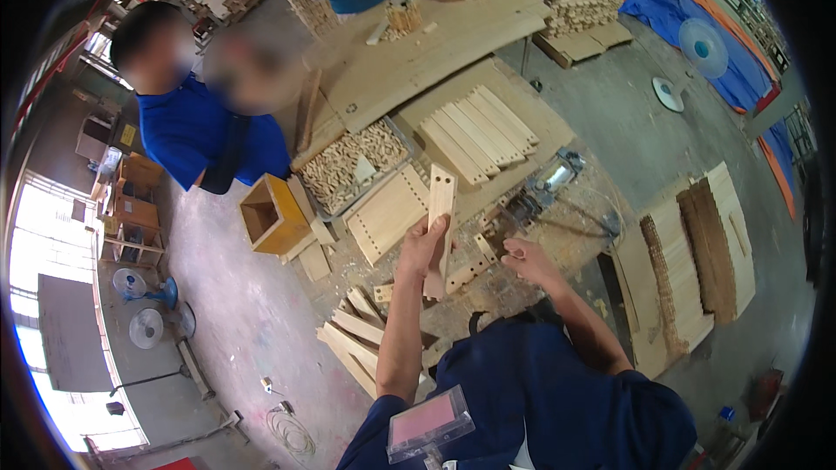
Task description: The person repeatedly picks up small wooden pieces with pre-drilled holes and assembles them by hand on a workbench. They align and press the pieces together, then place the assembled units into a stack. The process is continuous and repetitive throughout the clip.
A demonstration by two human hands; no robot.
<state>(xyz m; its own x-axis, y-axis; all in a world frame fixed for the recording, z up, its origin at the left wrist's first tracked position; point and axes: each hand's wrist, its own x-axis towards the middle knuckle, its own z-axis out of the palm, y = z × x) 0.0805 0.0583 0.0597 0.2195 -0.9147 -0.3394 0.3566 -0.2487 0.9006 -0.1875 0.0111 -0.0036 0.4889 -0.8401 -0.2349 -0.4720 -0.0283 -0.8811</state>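
Observation:
My left hand point(423, 249) is wrapped round a narrow pale wooden board point(442, 190), which stands up from the grip with two dark holes near its upper end. Its lower end shows below the fingers. Off to the right, my right hand point(528, 262) has its fingers curled together; anything inside them is too small to make out. Between the hands, a wooden strip with round holes point(470, 274) lies on the dusty worktop. A metal device point(524, 207) with a clear cylinder sits just beyond my right hand.
Small wooden dowels point(348, 165) fill a tray, beside a drilled panel point(387, 213) and a row of boards point(479, 135). A yellow box point(275, 214) stands left, loose boards point(353, 331) lower left, stacked boards point(697, 252) right. Co-workers point(205, 122) stand by the far table point(409, 70).

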